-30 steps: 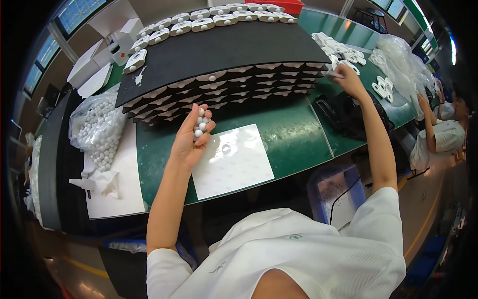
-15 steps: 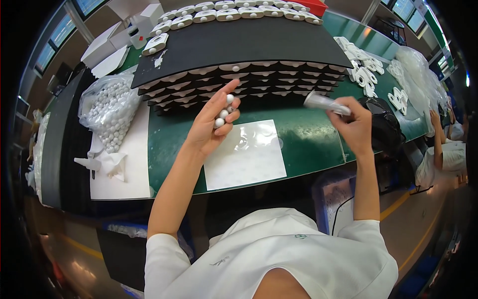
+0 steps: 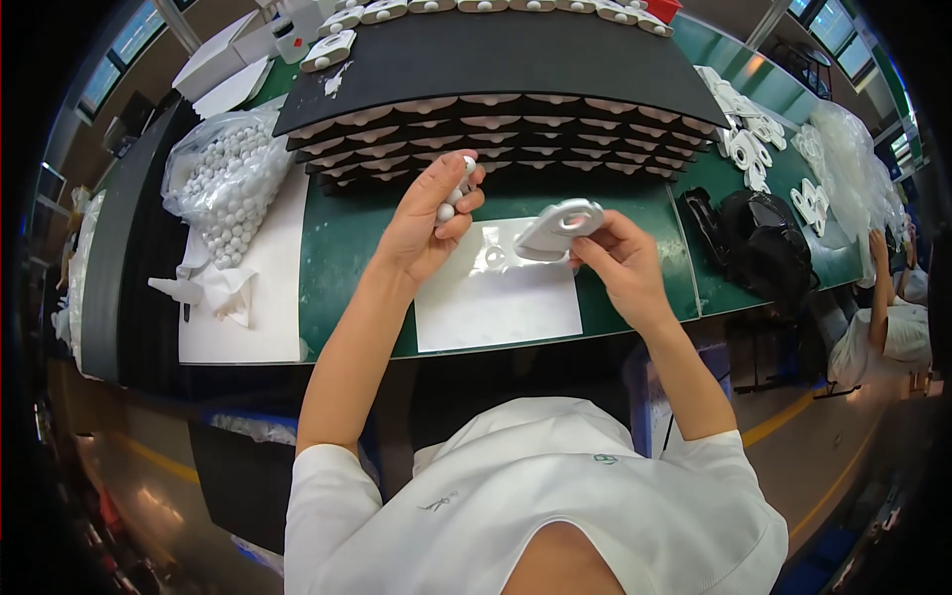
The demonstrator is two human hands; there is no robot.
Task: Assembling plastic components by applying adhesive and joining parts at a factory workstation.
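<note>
Several small white balls [image 3: 446, 212] rest in the curled fingers of my left hand [image 3: 421, 220], one of them up at the thumb and fingertip. My right hand [image 3: 625, 260] pinches a flat white plastic part [image 3: 560, 230] with a ring-shaped hole by its edge, tilted over the white sheet [image 3: 496, 315]. The two hands are apart, with the part between them and to the right of the balls. Behind my hands stands a stack of black boards [image 3: 516, 69] with pale parts between its layers.
A clear bag of white balls [image 3: 226, 178] lies at the left, beside a crumpled tissue and a white nozzle [image 3: 177, 290]. More white ring-holed parts [image 3: 746, 154] lie at the right, near a black bag [image 3: 759, 243] and clear plastic bags [image 3: 843, 149]. Another person [image 3: 883, 322] sits far right.
My right hand has moved left with the white part, bringing it over the white sheet and near my left hand. The left fingers have curled, lifting a ball to the fingertips.
</note>
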